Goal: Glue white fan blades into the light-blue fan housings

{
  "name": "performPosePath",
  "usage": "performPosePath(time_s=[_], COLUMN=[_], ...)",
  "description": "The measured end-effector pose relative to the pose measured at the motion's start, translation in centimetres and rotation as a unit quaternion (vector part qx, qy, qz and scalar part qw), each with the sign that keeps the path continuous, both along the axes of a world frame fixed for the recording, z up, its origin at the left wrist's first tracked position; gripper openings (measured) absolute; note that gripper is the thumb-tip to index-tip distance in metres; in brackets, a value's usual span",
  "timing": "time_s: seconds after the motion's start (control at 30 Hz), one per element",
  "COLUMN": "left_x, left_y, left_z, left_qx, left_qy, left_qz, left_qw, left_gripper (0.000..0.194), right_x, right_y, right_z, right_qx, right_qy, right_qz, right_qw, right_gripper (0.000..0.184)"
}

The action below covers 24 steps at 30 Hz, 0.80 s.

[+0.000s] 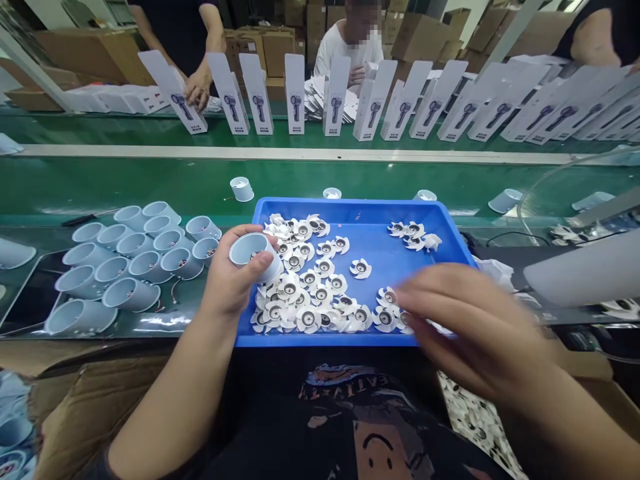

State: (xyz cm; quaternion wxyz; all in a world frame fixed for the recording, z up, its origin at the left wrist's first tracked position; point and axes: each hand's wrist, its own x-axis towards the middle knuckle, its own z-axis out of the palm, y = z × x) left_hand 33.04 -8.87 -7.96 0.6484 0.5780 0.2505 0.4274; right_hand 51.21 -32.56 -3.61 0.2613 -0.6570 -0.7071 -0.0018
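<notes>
My left hand is wrapped round a light blue plastic cup-shaped housing, its open end tilted up and small parts showing inside. Over the right side of a blue tray is my right hand, smeared by motion, its fingertips near some white fan blades. Whether those fingers hold anything is hidden by the blur. Many more white fan blades with dark round hubs lie heaped in the tray's left half, and a small group sits at its back right.
Several blue housings stand in rows at the left, a screwdriver behind them. More housings sit on the green conveyor. White printed boxes line the far side, where other people work. A box of fan blades is low right.
</notes>
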Motion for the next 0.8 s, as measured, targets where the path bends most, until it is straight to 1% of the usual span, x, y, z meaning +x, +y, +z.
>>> performPosePath(time_s=[0.07,0.13,0.17,0.23,0.37,0.47,0.53,0.6,0.7,0.8], left_x=[-0.3,-0.5,-0.6,-0.8,-1.0,-1.1,-1.2,-1.3,-1.3,-1.4], left_y=[0.0,-0.1,-0.2,-0.3,-0.2,-0.1,-0.1,-0.1,-0.2,-0.3], left_z=[-0.2,-0.4,-0.5,-0.7,-1.1,-1.2,-1.1,-1.0,-0.9,-0.9], left_qx=[0.001,0.009,0.017,0.032,0.050,0.046,0.042,0.040,0.041,0.036], left_qy=[0.004,0.006,0.006,0.009,0.018,0.022,0.020,0.020,0.025,0.029], left_qz=[-0.011,-0.026,-0.032,-0.046,-0.066,-0.085,-0.095,-0.102,-0.108,-0.117], left_qw=[1.000,1.000,0.999,0.998,0.996,0.995,0.994,0.994,0.993,0.992], left_gripper=[0.060,0.061,0.060,0.057,0.055,0.055,0.054,0.053,0.053,0.053], right_x=[-0.6,-0.7,-0.6,-0.3,0.3,0.3,0.1,0.1,1.0,2.8], right_y=[2.6,4.8,5.5,6.5,7.1,7.3,7.4,7.2,6.5,5.7], right_z=[-1.5,-2.6,-3.0,-3.3,-2.9,-2.9,-2.9,-2.7,-2.0,-1.6], right_qx=[-0.103,-0.210,-0.245,-0.298,-0.380,-0.407,-0.407,-0.392,-0.361,-0.331], right_qy=[-0.038,-0.057,-0.059,-0.062,-0.033,-0.001,0.016,0.041,0.090,0.125], right_qz=[0.061,0.117,0.134,0.142,0.135,0.114,0.091,0.067,0.023,-0.058], right_qw=[0.992,0.969,0.958,0.942,0.914,0.906,0.909,0.917,0.928,0.934], right_gripper=[0.025,0.027,0.027,0.024,0.021,0.020,0.013,0.009,0.013,0.016])
